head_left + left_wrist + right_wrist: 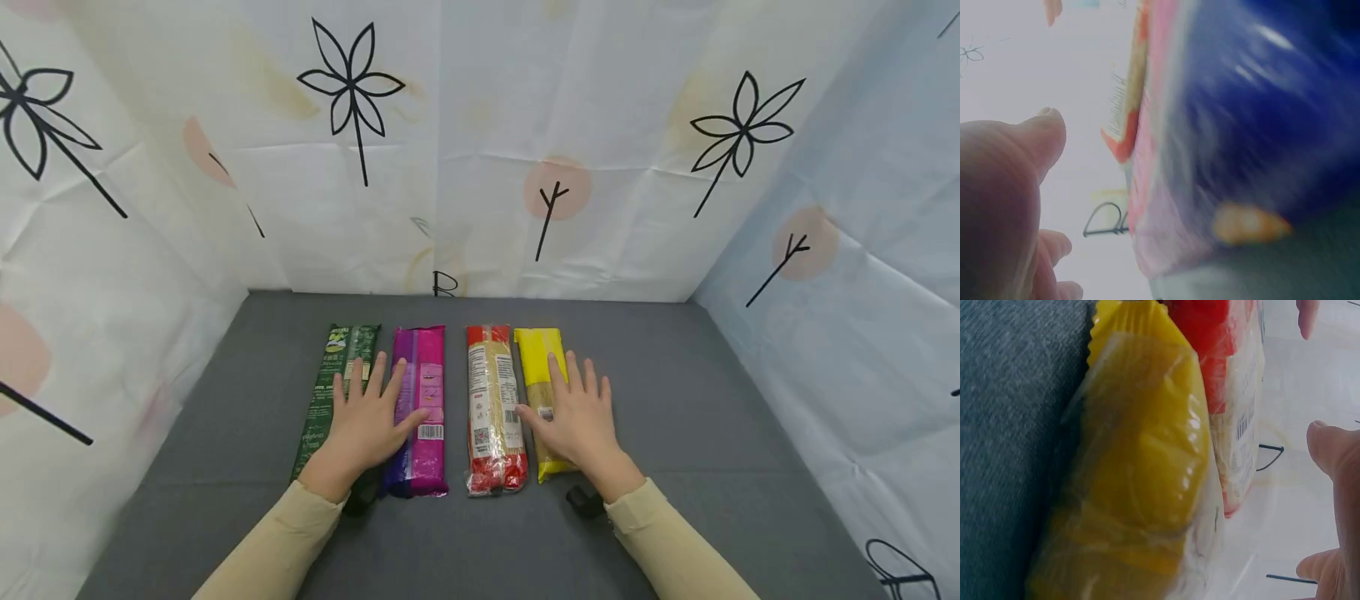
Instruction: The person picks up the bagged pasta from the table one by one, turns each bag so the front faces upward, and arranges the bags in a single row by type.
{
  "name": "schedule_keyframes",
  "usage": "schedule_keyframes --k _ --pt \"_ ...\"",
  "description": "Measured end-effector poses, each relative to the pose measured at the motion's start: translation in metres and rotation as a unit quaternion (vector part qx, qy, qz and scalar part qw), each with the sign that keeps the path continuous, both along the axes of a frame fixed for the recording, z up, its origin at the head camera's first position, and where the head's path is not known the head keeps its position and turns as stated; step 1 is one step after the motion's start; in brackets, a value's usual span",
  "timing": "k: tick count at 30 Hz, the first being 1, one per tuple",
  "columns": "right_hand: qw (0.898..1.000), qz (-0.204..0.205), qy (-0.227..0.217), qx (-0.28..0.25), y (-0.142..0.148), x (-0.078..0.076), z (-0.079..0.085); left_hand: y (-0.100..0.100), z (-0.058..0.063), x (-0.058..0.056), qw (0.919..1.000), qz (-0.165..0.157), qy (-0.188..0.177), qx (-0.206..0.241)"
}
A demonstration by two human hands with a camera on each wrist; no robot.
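Four long noodle packs lie side by side on the grey table (675, 400): a green pack (341, 367), a purple and pink pack (422, 392), a red pack (491, 400) and a yellow pack (536, 358). My left hand (367, 417) lies flat with straight fingers across the green and purple packs. Resting flat on the yellow pack is my right hand (573, 412), its thumb reaching toward the red one. The left wrist view shows the purple pack (1260, 125) blurred and a thumb (1035, 144). The right wrist view shows the yellow pack (1141, 481) and red pack (1229, 375) up close.
White sheets printed with black flowers and pink circles wall the table at the back (480, 167), left (90, 292) and right (862, 292). Bare grey surface lies to the left of the green pack and right of the yellow pack.
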State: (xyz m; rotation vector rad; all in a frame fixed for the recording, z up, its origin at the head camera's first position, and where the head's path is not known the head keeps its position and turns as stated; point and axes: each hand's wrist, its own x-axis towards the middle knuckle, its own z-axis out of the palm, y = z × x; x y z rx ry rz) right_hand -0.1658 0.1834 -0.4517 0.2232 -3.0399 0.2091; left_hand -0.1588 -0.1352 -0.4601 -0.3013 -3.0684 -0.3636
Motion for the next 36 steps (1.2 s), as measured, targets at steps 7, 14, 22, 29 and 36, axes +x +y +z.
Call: schedule_keyframes --k 7,14,22,29,36 --pt "0.999 -0.005 -0.023 -0.036 0.010 0.003 0.000 0.027 0.008 -0.004 0.9995 -0.024 -0.003 0.021" --pt "0.987 -0.003 -0.053 -0.153 0.027 0.011 0.001 0.066 0.007 -0.007 0.9983 -0.050 -0.024 0.021" --pt "0.956 -0.014 -0.111 -0.272 0.044 0.019 0.002 0.101 0.009 -0.018 0.9949 -0.081 -0.028 0.053" --pt "0.931 -0.032 -0.140 -0.335 0.054 0.024 0.005 0.124 0.010 -0.027 0.9852 -0.110 -0.028 0.129" --pt "0.909 -0.034 -0.156 -0.385 0.063 0.026 0.007 0.148 0.013 -0.034 0.9644 -0.090 -0.083 0.234"
